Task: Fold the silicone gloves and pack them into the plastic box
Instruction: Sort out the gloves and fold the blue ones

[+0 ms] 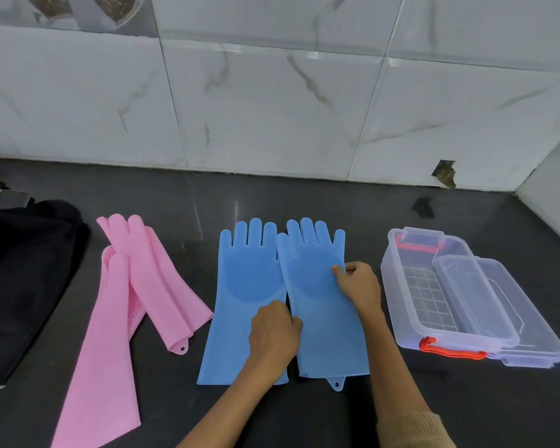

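1. At the far left of the dark table (207, 195) lies a heap of black cloth (23, 270), touching nothing of the task.
2. Just right of it lie the two pink gloves (133, 286), crossed over each other, fingers toward the tiled wall (272, 101), the nearer cuff running down to the lower edge of the view.
3. In the middle, the left blue glove (240, 286) lies flat with its bristled palm up, fingers pointing at the wall.
4. The left hand (274, 334) rests curled at the seam where the two blue gloves meet, its fingertips pinching the inner edge of the right blue glove (317, 302).
5. That glove lies flat too, its thumb overlapping the left one's edge, a hanging tab at its cuff.
6. The right hand (358, 282) grips the glove's outer edge near the palm, thumb on top.
7. To the right, apart from the gloves, stands the clear plastic box (411, 321), open, with orange latches at both ends.
8. Its clear lid (514, 318) lies against the box's right side, partly over the rim.
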Tool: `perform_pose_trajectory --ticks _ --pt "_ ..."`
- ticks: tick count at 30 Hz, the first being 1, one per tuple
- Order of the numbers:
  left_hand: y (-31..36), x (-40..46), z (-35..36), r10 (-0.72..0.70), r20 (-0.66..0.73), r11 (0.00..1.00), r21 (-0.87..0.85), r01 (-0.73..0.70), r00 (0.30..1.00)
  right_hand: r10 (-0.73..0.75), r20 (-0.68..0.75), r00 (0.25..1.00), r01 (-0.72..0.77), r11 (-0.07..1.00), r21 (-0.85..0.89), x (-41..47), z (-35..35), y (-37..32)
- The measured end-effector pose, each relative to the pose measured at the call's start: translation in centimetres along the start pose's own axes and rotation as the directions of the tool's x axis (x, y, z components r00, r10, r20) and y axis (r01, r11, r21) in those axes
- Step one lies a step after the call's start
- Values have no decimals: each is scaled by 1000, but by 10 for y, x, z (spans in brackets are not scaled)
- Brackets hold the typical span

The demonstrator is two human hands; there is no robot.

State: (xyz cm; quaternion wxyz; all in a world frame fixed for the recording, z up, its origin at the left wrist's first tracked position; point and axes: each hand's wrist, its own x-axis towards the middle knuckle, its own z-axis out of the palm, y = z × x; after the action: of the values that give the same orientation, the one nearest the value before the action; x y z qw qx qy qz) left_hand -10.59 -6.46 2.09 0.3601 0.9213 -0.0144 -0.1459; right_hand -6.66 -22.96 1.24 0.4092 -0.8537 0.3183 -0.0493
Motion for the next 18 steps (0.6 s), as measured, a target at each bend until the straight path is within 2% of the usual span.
perform_pose_trajectory --ticks 2,5,7,10,13,18 --pt "-1 1 -1 3 0 1000 13 -2 1000 -26 113 993 7 987 160 3 -5 2" --pt "0 1 -1 15 14 1000 22 -15 1000 16 316 949 -161 884 438 4 -13 3" --pt "1 1 -1 12 36 1000 -4 -11 999 52 343 938 -219 855 470 6 -15 8" --pt "3 -1 -1 15 61 999 -52 -12 998 105 198 975 -183 881 436 10 -18 16" --pt "5 -2 1 29 62 998 -60 -25 998 98 76 992 -120 904 410 11 -22 23" --pt "6 -1 5 23 26 998 -54 -22 999 2 -105 995 15 986 167 4 -23 27"
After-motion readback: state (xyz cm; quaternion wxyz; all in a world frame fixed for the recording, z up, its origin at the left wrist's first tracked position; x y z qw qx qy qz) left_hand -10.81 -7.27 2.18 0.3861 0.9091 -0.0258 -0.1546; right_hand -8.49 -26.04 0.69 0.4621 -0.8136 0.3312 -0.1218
